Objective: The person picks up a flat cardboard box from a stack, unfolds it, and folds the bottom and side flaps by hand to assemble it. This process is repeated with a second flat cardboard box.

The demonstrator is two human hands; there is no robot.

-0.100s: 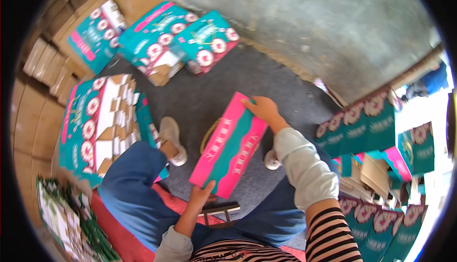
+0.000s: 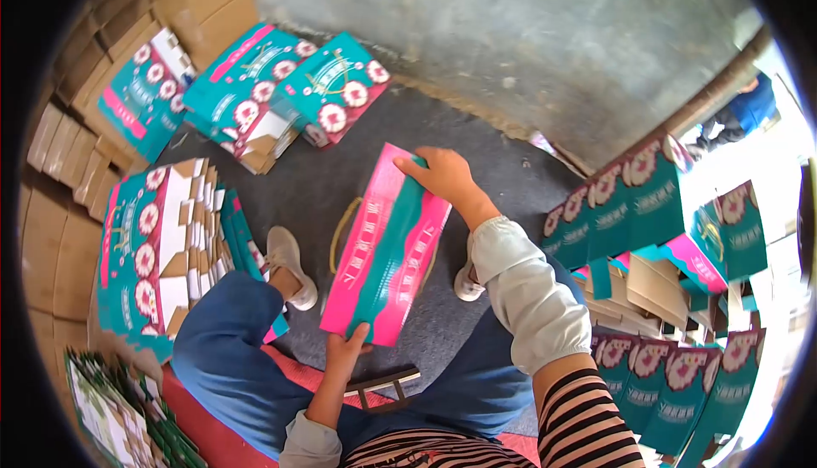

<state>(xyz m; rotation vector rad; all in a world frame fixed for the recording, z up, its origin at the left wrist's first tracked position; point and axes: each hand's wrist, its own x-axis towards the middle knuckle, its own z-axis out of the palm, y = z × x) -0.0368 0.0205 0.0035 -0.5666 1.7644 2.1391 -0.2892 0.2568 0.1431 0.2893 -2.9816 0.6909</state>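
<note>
Holding the pink-and-teal box [image 2: 387, 247] to the right of the carton stack [image 2: 146, 251], pinching its far end with the right hand [image 2: 447, 178], its near end with the left hand [image 2: 343, 353], thumbs on top, other fingers mostly hidden. Could well tip or slip with any slackening, given these end-only holds!

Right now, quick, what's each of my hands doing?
Left hand: closed on the near end of the pink-and-teal printed carton, thumb on top.
Right hand: holding the same carton at its far end.
</note>
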